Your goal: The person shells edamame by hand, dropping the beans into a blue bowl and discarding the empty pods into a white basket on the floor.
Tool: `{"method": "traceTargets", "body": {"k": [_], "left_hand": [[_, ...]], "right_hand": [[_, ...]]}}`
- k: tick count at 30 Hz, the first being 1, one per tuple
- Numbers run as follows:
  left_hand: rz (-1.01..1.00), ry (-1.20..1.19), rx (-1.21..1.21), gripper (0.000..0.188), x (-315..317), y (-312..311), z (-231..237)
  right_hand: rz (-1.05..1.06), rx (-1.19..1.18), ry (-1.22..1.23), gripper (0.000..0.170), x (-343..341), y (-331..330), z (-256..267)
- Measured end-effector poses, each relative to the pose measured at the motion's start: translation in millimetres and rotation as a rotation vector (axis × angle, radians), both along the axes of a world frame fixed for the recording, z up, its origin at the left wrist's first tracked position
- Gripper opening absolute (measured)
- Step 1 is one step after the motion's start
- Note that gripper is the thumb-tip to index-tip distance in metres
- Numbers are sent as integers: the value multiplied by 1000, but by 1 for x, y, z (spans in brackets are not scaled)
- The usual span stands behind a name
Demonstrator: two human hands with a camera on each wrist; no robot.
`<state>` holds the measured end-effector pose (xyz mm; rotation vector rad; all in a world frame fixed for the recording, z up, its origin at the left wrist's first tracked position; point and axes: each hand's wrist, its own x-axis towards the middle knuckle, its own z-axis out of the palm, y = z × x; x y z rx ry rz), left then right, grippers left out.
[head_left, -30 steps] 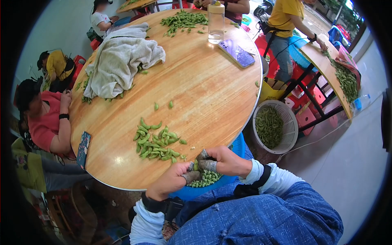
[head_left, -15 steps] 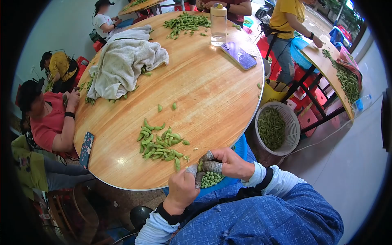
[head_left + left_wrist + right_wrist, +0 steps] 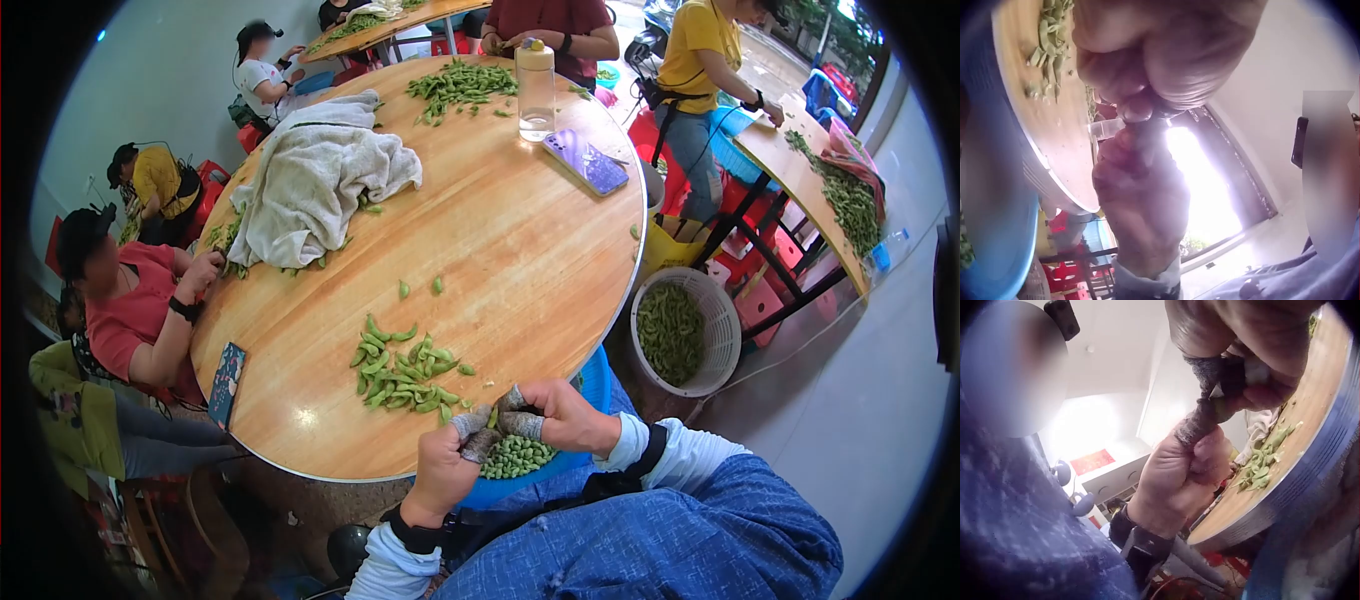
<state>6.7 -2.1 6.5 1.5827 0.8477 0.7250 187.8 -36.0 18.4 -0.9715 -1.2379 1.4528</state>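
Note:
Both hands meet over the near edge of the round table, with grey coverings on their thumbs and fingers. Between the fingertips of my left hand (image 3: 447,468) and right hand (image 3: 570,418) is a green edamame pod (image 3: 493,418), pinched from both sides and mostly covered by the fingers. In the right wrist view, a bit of green shows between the covered digits. Directly below, shelled beans (image 3: 517,457) fill part of a blue basin (image 3: 598,382) on the lap. A small pile of pods (image 3: 405,372) lies on the tabletop just beyond the hands.
On the wooden table (image 3: 500,260) are a grey towel (image 3: 315,180) over pods, a water bottle (image 3: 536,95), a purple phone (image 3: 588,163) and a patterned phone-like object (image 3: 227,385). A white basket (image 3: 722,320) of pods stands on the floor at right. Several people sit or stand around.
My left hand has turned more upright and shifted right, while both hands keep pinching the pod. The head view has shifted slightly. The person in pink at left has lowered their hands toward the table.

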Motion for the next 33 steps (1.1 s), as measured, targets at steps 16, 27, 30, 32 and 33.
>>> {"method": "traceTargets", "body": {"k": [16,27,30,32,33], "left_hand": [[13,-358,-751,17,2,-8,6],[-18,-330,-785,22,11,-9,0],[-96,-99,-443,22,15,-15,4],[-295,256,48,21,13,-16,20],[-339,265,97,21,12,-15,19]], "right_hand": [[-28,309,-494,19,0,-17,4],[-9,323,-537,17,5,-27,2],[-26,341,-606,16,21,-30,7],[-97,341,-781,15,55,-32,15],[-156,332,-921,15,81,-34,19]]}}
